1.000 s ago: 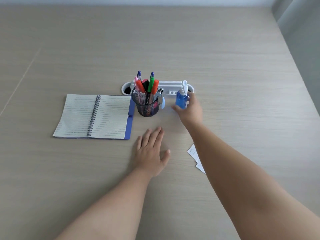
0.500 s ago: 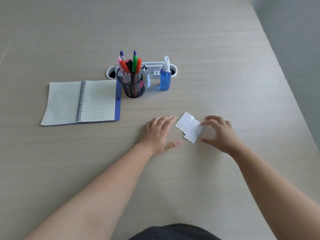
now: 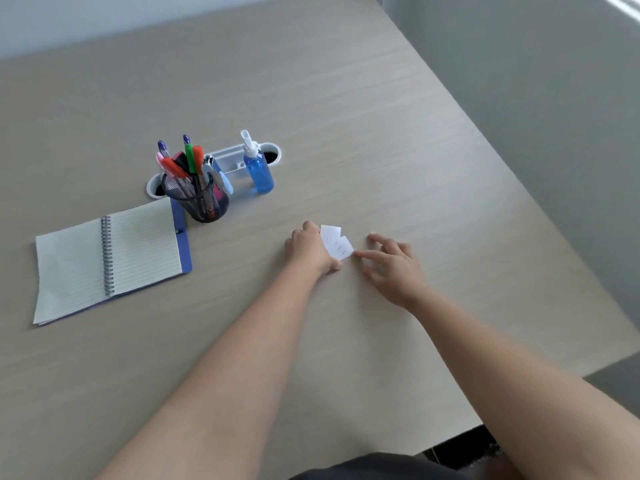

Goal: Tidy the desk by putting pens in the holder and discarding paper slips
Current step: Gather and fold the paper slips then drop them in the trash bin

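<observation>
Small white paper slips [image 3: 335,243] overlap one another at the middle of the desk. My left hand [image 3: 309,250] is curled around their left side and grips them. My right hand [image 3: 393,264] lies just to their right with fingers spread, its index fingertip touching the corner of the nearest slip. A black mesh pen holder [image 3: 205,204] stands at the back left, upright, with several coloured pens [image 3: 188,161] sticking out of it. No loose pen shows on the desk.
An open spiral notebook [image 3: 107,259] lies left of the holder. A blue spray bottle [image 3: 260,173] stands in front of a white cable tray [image 3: 231,160] set into the desk [image 3: 381,133]. The desk's right edge runs diagonally, with grey floor beyond.
My right hand came back from the spray bottle to the slips. My left hand went from lying flat to closing on the slips. The view tilted and shifted to the right.
</observation>
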### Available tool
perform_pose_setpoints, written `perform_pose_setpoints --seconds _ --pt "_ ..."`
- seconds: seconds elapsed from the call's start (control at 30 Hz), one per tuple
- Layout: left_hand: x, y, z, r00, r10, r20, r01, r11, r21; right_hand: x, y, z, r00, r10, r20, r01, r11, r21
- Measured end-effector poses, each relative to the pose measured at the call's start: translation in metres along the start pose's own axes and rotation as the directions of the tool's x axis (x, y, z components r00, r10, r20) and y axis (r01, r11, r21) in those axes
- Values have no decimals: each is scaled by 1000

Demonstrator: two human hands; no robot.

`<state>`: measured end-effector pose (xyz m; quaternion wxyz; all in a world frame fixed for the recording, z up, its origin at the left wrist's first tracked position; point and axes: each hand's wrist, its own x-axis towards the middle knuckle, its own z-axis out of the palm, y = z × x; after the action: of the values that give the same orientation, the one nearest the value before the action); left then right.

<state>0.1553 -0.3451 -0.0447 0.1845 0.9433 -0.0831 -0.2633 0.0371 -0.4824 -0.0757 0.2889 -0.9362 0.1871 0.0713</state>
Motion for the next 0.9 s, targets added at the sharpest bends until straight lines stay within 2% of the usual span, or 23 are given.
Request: perform_pose_setpoints --seconds 0.17,0.3,0.47,0.67,0.9 --pt "4 6 0 998 -12 60 13 1000 -14 -9 4 6 998 44 -38 -40 995 87" --pt "5 6 0 994 69 80 -66 997 -36 -5 -1 4 993 105 -52 -97 984 152" --pt "1 7 -6 984 130 126 -120 989 -81 16 -11 -16 997 55 51 -57 997 54" --pt "3 10 -7 970 174 170 -169 985 -42 49 -22 -28 981 -13 195 39 990 -133" --pt "6 4 -5 966 198 169 -194 980 -37 52 -21 -22 987 -1 163 10 998 -56"
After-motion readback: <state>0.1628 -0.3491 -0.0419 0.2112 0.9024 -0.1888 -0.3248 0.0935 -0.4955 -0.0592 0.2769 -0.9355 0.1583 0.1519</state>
